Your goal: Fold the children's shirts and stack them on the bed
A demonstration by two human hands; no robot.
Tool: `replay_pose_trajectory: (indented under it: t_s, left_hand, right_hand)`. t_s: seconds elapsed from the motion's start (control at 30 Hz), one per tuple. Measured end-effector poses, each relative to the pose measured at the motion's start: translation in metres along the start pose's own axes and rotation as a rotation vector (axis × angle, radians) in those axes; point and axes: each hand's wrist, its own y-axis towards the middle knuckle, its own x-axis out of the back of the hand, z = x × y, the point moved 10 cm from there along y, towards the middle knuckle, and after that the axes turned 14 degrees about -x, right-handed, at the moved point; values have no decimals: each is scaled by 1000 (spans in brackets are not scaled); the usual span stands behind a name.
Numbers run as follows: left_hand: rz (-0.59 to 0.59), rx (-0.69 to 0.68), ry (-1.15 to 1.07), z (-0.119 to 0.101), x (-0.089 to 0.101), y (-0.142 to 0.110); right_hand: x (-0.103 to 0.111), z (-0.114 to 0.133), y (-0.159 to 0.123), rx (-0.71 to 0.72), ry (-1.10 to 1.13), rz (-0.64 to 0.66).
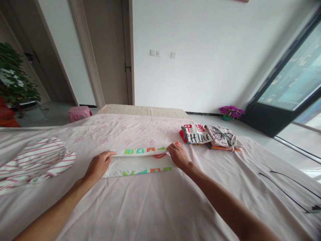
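A white garment (140, 163) with bright green, teal and orange lettering lies in a long, narrow folded strip on the pale pink bedspread (140, 207). At its left end, my left hand (99, 164) pinches the far edge between thumb and fingers. My right hand (177, 155) grips the same edge at the right end, where a bit of orange shows by the fingers. Between the hands the edge is slightly raised and turned over. Its exact kind cannot be told while folded.
Left lies a red-and-white striped garment (47, 159). Two folded stacks sit at the right, topped by a white shirt with "CHINA" lettering (195, 134) and a butterfly-print garment (222, 136). Black cords (283, 192) lie far right. Beyond are a pink stool (80, 113) and purple flowers (232, 112).
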Motion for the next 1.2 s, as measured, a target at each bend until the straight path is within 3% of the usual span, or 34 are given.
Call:
replay_pose_trajectory:
  t_s: [0.3, 0.4, 0.5, 0.63, 0.73, 0.8, 0.9, 1.03, 1.2]
  left_hand:
    - [76, -148, 166, -7, -7, -13]
    - [53, -209, 264, -30, 2, -6]
    - [-18, -246, 193, -72, 2, 16]
    - [-14, -282, 114, -134, -36, 48]
    - [49, -310, 186, -153, -74, 53]
    - [87, -292, 241, -146, -91, 47]
    - [129, -283, 291, -125, -98, 34]
    - [172, -290, 318, -101, -88, 24]
    - [154, -204, 393, -68, -63, 7]
  right_hand:
    - [15, -2, -23, 100, -62, -18]
    - [27, -7, -24, 51, 29, -11]
    - [41, 2, -13, -43, 124, -41]
    - [32, 52, -2, 34, 154, -24]
    - [4, 70, -4, 64, 61, 24]
    - [-15, 60, -8, 28, -2, 60]
    - [-31, 32, -18, -15, -50, 78]
    - [-30, 4, -27, -30, -74, 33]
    - [-28, -9, -32, -67, -88, 8]
